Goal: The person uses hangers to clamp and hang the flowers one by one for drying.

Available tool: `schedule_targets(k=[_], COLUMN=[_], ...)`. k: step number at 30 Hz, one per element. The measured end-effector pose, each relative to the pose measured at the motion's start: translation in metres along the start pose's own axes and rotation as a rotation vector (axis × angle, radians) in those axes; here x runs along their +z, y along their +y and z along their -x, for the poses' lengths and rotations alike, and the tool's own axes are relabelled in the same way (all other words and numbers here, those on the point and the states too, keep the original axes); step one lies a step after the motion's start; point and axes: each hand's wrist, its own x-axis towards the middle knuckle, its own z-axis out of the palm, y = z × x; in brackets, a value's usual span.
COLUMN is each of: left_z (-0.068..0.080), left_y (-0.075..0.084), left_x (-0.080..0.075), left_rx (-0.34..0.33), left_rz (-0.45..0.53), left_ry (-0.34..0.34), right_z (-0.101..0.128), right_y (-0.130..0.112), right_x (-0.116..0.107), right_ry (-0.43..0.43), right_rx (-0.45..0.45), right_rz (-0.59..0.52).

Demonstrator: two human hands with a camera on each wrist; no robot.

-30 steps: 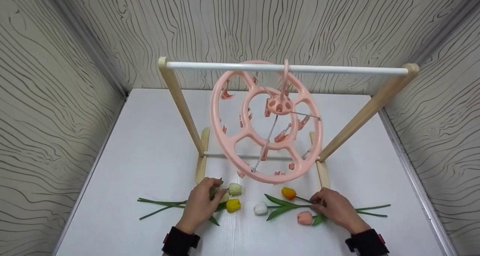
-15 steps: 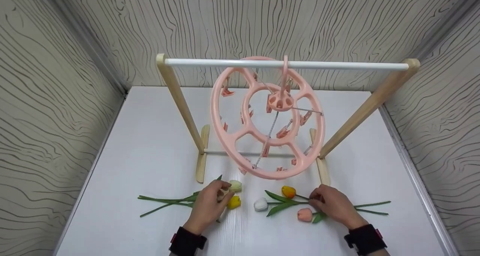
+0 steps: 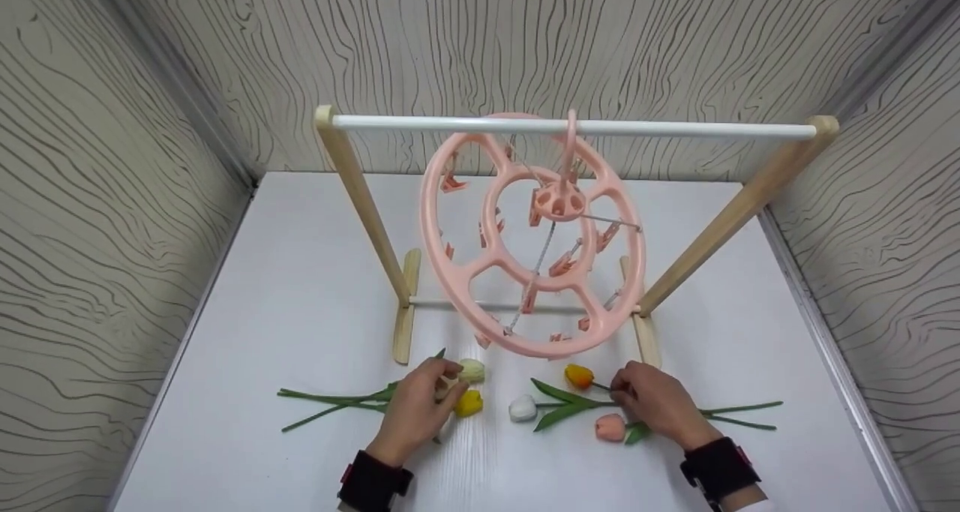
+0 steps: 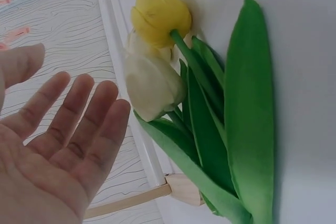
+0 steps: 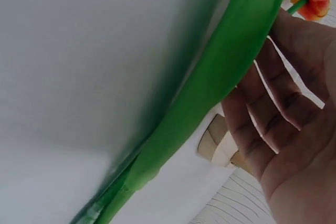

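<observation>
While both hands rest low on the white counter (image 3: pixel 300 272), the left hand (image 3: pixel 417 414) lies over the stems of the left tulip pair, fingers (image 4: pixel 79 124) straight and released, holding nothing; the left wrist view shows the open palm just beside the cream tulip (image 4: pixel 152 85), not touching it. The yellow tulip (image 4: pixel 157 17) lies against the cream one, their green leaves (image 4: pixel 252 119) flat on the counter. In the head view the cream tulip (image 3: pixel 472 370) sits just past the fingertips and the yellow tulip (image 3: pixel 469 402) just right of the hand.

The right hand (image 3: pixel 654 403) sits on the stems of the right group. Its fingers (image 5: pixel 273 108) are loosely curved beside a broad green leaf (image 5: pixel 220 77), and the orange tulip's stem runs up by the thumb tip; grip on it cannot be told. The orange tulip (image 3: pixel 578 375) is just left of the hand, the pink tulip (image 3: pixel 609 426) near the wrist side, and the white tulip (image 3: pixel 522 408) further left, between the two hands. Stems (image 3: pixel 742 407) trail out to the right.

No container in view; the flowers lie loose on the counter. Behind them stands a wooden rack (image 3: pixel 360 197) with a white rail (image 3: pixel 675 130). A pink round clip hanger (image 3: pixel 450 272) hangs from the rail, tilted, its pegs empty, with its lower rim above the tulip heads.
</observation>
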Motion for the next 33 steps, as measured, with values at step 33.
schedule_targets(k=[33], left_z=[0.008], left_y=[0.036], left_x=[0.008], left_rx=[0.171], left_rz=[-0.018], left_ry=[-0.027], right_z=[0.032], right_y=[-0.035], right_x=[-0.005], right_ry=[0.629], right_rx=[-0.697], right_rz=[0.394])
